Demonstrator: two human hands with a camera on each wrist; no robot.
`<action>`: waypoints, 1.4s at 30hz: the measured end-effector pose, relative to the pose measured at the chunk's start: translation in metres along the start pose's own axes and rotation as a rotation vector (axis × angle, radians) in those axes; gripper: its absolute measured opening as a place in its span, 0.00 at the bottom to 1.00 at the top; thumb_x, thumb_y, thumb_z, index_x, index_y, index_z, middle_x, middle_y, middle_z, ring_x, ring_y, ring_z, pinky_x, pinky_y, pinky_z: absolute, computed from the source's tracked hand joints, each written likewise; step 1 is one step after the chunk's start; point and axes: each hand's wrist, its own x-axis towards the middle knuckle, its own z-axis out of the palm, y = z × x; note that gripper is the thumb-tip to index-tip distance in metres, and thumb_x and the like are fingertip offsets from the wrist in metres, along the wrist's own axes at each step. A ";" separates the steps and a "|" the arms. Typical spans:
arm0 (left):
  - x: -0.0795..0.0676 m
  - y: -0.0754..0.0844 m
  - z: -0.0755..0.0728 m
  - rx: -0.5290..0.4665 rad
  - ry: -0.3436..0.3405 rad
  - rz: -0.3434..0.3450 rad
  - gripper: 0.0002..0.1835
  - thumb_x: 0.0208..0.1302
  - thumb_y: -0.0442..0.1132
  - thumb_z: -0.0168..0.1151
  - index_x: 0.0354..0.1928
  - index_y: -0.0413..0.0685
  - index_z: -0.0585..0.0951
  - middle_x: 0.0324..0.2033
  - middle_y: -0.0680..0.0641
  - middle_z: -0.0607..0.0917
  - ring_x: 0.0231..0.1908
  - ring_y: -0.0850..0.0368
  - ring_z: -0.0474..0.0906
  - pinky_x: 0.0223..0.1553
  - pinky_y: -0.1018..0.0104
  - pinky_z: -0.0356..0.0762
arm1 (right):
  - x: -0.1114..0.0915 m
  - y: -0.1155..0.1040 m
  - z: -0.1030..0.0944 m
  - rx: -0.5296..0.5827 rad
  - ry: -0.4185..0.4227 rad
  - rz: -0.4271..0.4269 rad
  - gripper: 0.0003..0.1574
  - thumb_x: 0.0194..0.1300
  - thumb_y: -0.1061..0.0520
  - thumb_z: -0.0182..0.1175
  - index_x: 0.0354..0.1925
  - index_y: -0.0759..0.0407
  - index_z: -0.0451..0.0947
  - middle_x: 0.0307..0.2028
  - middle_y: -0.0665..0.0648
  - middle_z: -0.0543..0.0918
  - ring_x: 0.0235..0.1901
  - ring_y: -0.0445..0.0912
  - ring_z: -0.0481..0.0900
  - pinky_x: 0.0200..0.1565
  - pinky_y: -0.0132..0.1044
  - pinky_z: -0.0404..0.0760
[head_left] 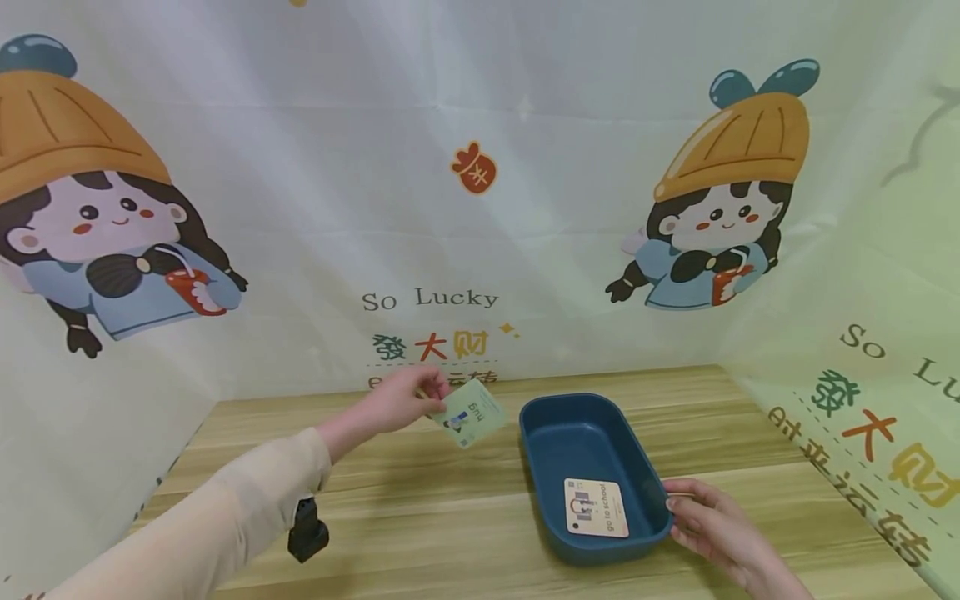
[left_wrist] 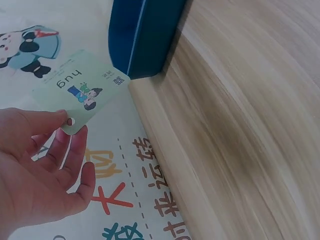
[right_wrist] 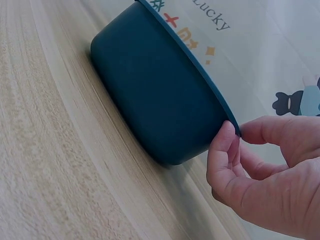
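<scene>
A pale green card printed "hug" is pinched by one corner between the thumb and fingers of my left hand. It hangs in the air just left of a dark blue tub. In the left wrist view, the thumb of my left hand lies on the card beside a small punched hole. My right hand grips the tub's near right rim; the right wrist view shows its thumb and fingers pinching the edge of the tub. Inside the tub, a cream "go to school" card lies flat.
The tub stands on a wood-grain table. Behind and beside the table hangs a pale printed cloth with cartoon figures and lettering. A black device shows below my left sleeve.
</scene>
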 end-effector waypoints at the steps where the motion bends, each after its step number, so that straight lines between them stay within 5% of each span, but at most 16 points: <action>1: 0.000 0.002 0.000 0.007 -0.011 0.002 0.07 0.52 0.29 0.62 0.30 0.45 0.75 0.31 0.49 0.79 0.34 0.57 0.74 0.33 0.67 0.75 | 0.000 0.000 0.000 0.003 -0.001 0.000 0.22 0.64 0.57 0.54 0.55 0.63 0.66 0.40 0.51 0.80 0.37 0.40 0.79 0.38 0.31 0.79; 16: 0.008 0.019 0.027 -0.077 -0.091 -0.041 0.07 0.51 0.28 0.63 0.28 0.46 0.76 0.29 0.50 0.78 0.36 0.56 0.73 0.37 0.66 0.75 | -0.001 0.002 0.000 0.020 -0.015 -0.012 0.19 0.65 0.58 0.54 0.53 0.61 0.67 0.38 0.50 0.80 0.35 0.40 0.78 0.37 0.30 0.79; 42: 0.029 0.052 0.066 -0.303 -0.207 -0.107 0.04 0.52 0.26 0.61 0.30 0.36 0.77 0.27 0.46 0.80 0.27 0.57 0.77 0.31 0.65 0.78 | 0.000 0.003 0.003 0.030 0.006 -0.031 0.17 0.64 0.59 0.54 0.51 0.60 0.69 0.38 0.50 0.80 0.36 0.39 0.78 0.37 0.29 0.79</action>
